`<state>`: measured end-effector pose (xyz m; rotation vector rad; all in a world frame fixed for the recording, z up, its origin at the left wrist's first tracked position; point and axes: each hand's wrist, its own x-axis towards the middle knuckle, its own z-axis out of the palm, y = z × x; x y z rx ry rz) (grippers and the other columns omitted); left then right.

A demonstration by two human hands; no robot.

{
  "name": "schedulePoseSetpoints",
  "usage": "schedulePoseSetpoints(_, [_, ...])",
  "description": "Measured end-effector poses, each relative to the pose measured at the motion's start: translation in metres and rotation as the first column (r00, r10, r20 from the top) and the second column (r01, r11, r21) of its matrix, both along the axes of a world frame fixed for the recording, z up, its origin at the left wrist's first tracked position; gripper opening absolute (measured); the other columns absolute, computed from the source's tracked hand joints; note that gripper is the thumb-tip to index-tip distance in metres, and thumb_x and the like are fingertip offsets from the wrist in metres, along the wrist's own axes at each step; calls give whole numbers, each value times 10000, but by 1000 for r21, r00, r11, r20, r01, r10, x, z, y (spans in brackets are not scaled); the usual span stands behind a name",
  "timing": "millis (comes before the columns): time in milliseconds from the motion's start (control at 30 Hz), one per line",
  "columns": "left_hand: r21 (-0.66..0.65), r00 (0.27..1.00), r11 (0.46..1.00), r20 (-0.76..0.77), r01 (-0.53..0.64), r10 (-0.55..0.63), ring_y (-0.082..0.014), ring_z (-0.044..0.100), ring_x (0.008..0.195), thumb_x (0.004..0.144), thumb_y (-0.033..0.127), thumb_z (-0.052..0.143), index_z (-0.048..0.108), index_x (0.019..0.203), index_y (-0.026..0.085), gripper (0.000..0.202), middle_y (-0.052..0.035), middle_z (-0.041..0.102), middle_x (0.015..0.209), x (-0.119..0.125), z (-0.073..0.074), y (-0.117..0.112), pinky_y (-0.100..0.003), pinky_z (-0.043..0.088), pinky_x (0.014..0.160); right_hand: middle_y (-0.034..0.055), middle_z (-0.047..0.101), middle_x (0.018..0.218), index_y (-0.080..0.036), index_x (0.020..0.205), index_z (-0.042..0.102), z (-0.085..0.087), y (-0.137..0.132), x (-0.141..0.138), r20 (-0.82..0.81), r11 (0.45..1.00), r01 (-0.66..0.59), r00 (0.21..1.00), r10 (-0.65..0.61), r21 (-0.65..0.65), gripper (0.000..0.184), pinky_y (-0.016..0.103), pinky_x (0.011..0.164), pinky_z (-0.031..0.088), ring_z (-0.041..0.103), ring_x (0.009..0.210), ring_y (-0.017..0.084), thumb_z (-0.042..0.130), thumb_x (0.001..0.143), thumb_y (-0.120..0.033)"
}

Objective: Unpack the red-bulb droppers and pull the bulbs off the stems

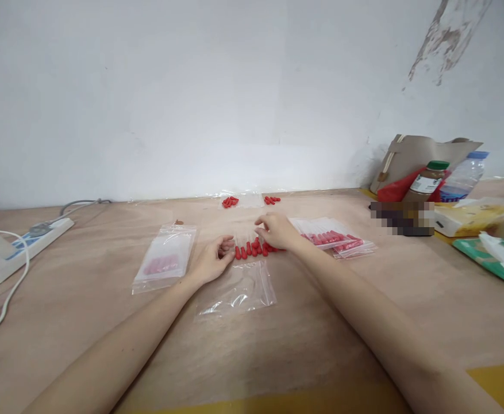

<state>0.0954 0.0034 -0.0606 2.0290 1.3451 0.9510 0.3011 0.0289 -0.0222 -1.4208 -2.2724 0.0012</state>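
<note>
Between my hands a row of droppers with red rubber bulbs (248, 249) lies on the table, bulbs toward me, their clear tubes pointing away. My left hand (215, 259) rests at the row's left end, fingers loosely curled and thumb apart, beside the outermost bulb; whether it touches that bulb I cannot tell. Over the right part of the row is my right hand (275, 230), thumb and forefinger bent with a gap between them, and no dropper shows in it. Just in front of the row lies a clear zip bag (238, 293), flat.
Filled bags of red-bulbed droppers (331, 237) are stacked at right; a pile of zip bags (165, 256) lies left. More red bulbs (230, 202) sit near the wall. A power strip (40, 241) with cables is far left; bottles (426, 184) and tissue packs (491, 259) stand right.
</note>
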Motion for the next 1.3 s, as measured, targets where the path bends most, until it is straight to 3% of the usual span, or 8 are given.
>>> schedulePoseSetpoints(167, [-27, 996, 999, -83, 18, -21, -209, 594, 964, 778, 289, 475, 483, 1172, 106, 435, -130, 603, 1129, 1, 2, -3, -374, 469, 857, 74, 664, 965, -207, 971, 640, -6, 11, 13, 37, 993, 97, 995, -95, -61, 307, 388, 817, 344, 573, 927, 242, 553, 769, -422])
schedulePoseSetpoints(300, [-48, 982, 994, -154, 101, -107, -213, 522, 1114, 786, 250, 431, 419, 1269, 128, 498, -108, 522, 1261, 0, 3, -4, -378, 406, 950, 54, 677, 915, -211, 844, 649, -12, 12, 6, 56, 995, 86, 995, -82, -60, 192, 377, 803, 321, 585, 874, 219, 519, 801, -345])
schedulePoseSetpoints(567, [-106, 972, 990, -206, 90, -110, -251, 453, 1181, 737, 361, 536, 390, 1307, 162, 621, -89, 455, 1331, 0, 9, -7, -387, 402, 941, 54, 657, 898, -194, 834, 604, 8, 0, 29, -8, 993, 59, 998, -58, 106, 171, 333, 773, 279, 545, 885, 195, 459, 855, -284])
schedulePoseSetpoints(667, [-41, 974, 997, -215, 63, -70, -244, 498, 1127, 756, 411, 524, 426, 1277, 168, 583, -90, 501, 1285, 3, 8, -8, -367, 434, 890, 48, 645, 845, -190, 822, 602, -1, -14, 47, 6, 973, -35, 999, 35, 230, 164, 321, 782, 282, 532, 837, 179, 467, 857, -277])
schedulePoseSetpoints(800, [-19, 979, 999, -199, 36, -39, -237, 533, 1070, 757, 459, 525, 454, 1242, 185, 562, -88, 543, 1231, 6, 7, -8, -364, 442, 870, 61, 631, 873, -187, 888, 598, -26, -33, 61, 43, 969, -103, 994, 96, 226, 183, 315, 792, 301, 521, 842, 179, 459, 864, -304])
schedulePoseSetpoints(1033, [-47, 995, 999, -104, -8, 3, -165, 577, 781, 711, 471, 571, 492, 1032, 161, 453, -56, 598, 919, -8, 21, -4, -295, 460, 699, 50, 629, 820, -179, 995, 569, -39, -41, 61, -180, 968, 3, 983, 44, 251, 244, 326, 785, 316, 541, 813, 181, 478, 850, -353])
schedulePoseSetpoints(1167, [-150, 967, 988, -249, 20, -57, -127, 488, 580, 565, 517, 681, 480, 743, 179, 431, 35, 506, 640, -22, 36, -5, -245, 386, 537, 35, 622, 745, -188, 907, 594, -40, -46, 58, -199, 954, 21, 979, 41, 298, 185, 335, 796, 299, 537, 769, 173, 469, 852, -312])
schedulePoseSetpoints(1300, [-330, 964, 940, -213, 82, -159, -123, 488, 560, 446, 447, 758, 477, 722, 187, 472, 50, 517, 608, -23, 35, -8, -225, 367, 509, 25, 630, 749, -192, 852, 595, -41, -52, 53, -160, 942, -24, 984, 81, 334, 152, 333, 810, 288, 535, 766, 160, 467, 847, -275])
